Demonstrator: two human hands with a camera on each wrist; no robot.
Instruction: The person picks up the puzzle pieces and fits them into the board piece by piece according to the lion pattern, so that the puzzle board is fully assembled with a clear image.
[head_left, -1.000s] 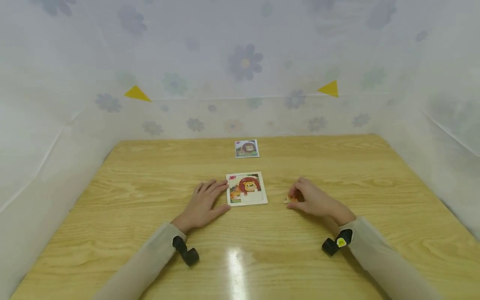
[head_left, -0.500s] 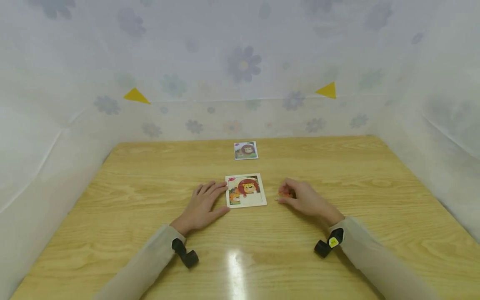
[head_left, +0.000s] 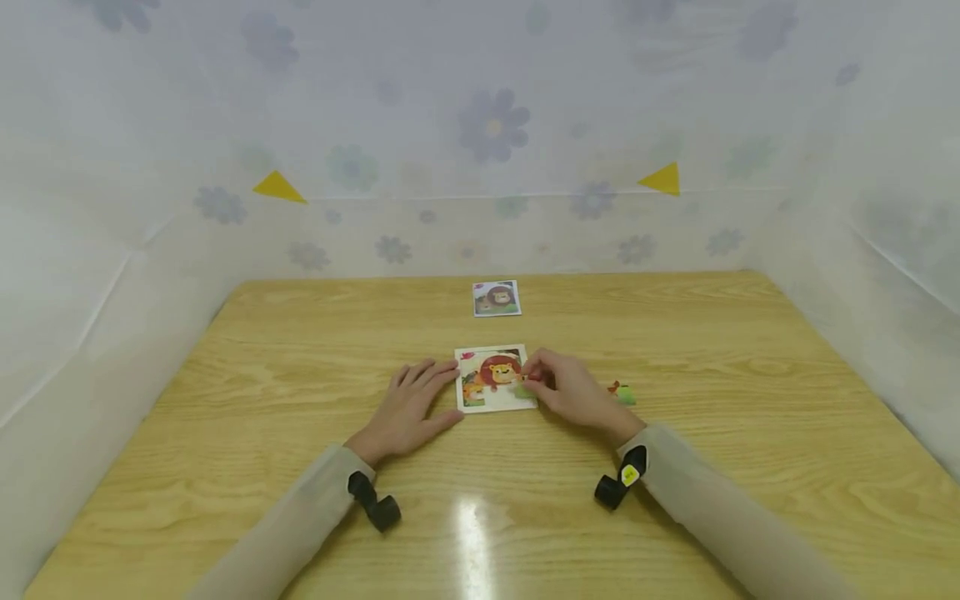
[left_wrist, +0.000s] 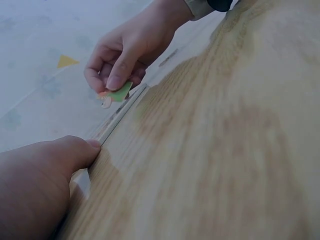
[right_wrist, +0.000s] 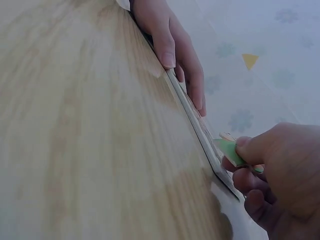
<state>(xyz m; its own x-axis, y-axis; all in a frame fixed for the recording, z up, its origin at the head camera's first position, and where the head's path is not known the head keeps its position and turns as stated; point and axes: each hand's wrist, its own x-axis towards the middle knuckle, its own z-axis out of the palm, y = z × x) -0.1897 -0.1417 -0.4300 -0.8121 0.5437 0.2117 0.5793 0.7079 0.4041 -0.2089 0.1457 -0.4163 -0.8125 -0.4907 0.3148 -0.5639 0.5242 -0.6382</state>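
Observation:
A square jigsaw board (head_left: pixel 474 407) with a lion picture lies on the table, pieces filling its upper and left parts and pale bare space at lower right. My left hand (head_left: pixel 408 414) lies spread, fingertips and thumb touching the board's left edge. Over the board's right side, my right hand (head_left: pixel 573 390) pinches a jigsaw piece (left_wrist: pixel 121 93) between thumb and fingers. In the right wrist view this green and orange piece (right_wrist: pixel 228 150) is tilted, just above the board. On the table right of that hand lies another green and red jigsaw piece (head_left: pixel 624 393), partly hidden by it.
Behind the board lies a smaller picture card (head_left: pixel 497 298) with a similar lion. The wooden table (head_left: pixel 337 325) meets a flowered white curtain (head_left: pixel 420 125) at its back and sides. Two yellow triangles, one of them this left triangle (head_left: pixel 281 187), are on the curtain.
My right hand has moved left from the table to above the board's right side, carrying the pinched jigsaw piece. Another piece has come into sight behind it. My left hand stays in place.

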